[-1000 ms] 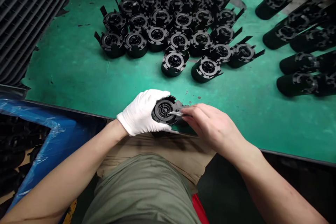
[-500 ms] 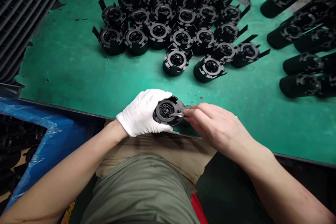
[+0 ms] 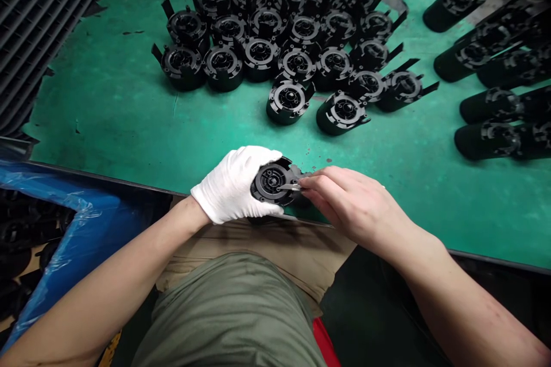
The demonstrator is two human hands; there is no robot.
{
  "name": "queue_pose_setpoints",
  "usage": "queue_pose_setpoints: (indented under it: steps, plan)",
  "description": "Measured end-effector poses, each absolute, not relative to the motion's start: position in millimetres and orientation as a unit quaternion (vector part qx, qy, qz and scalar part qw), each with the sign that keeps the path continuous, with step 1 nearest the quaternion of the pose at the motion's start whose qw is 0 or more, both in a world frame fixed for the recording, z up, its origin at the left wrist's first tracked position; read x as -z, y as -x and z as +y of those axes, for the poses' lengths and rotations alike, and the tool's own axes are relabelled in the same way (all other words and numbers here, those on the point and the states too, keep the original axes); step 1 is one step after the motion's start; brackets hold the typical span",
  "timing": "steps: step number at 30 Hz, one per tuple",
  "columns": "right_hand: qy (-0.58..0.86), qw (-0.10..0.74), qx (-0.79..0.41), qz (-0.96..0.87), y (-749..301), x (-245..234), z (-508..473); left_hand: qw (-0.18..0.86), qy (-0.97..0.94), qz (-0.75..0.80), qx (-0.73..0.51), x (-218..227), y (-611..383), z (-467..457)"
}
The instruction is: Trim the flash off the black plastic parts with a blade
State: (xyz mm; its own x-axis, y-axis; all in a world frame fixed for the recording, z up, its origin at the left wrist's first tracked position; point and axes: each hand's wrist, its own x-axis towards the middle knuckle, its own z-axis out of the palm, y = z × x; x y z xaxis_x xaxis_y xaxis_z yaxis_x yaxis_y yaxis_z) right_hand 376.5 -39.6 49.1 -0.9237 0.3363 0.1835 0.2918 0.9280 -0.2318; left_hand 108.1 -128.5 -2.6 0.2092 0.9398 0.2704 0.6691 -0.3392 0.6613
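My left hand [image 3: 236, 184], in a white glove, is wrapped round a black round plastic housing [image 3: 272, 180] at the table's front edge. The housing's ribbed, ringed face is turned up toward me. My bare right hand [image 3: 344, 198] pinches a small metal blade [image 3: 291, 187], which looks like a knife blade; its handle is hidden in the fingers. The blade's tip lies over the lower right of the housing's face. Whether it touches the plastic I cannot tell.
Many similar black housings [image 3: 287, 98] stand on the green tabletop [image 3: 129, 109] beyond my hands. Taller black cylinders [image 3: 488, 139] are at the right. Black ribbed trays [image 3: 47, 17] are stacked at the left, above a blue film-lined bin [image 3: 92, 229] holding black parts.
Almost nothing differs. My right hand and the blade have shifted very slightly; the housing stays in my left hand in the same place.
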Motion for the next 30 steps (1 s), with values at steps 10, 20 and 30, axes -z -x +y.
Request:
queue_pose_setpoints:
  steps: [10,20,30]
  plan:
    - [0.111,0.072,-0.065,-0.989,-373.4,-57.5,-35.2,0.201,-0.758,0.524,-0.333,2.8,-107.3,-128.2]
    - [0.168,0.138,-0.124,-0.968,-378.0,-57.6,-32.0,0.288,-0.767,0.506,-0.269,-11.2,-90.5,-130.6]
    - [0.215,0.192,-0.126,-0.949,-376.5,-47.1,-19.5,0.152,-0.703,0.612,-0.330,-0.1,-121.0,-142.6]
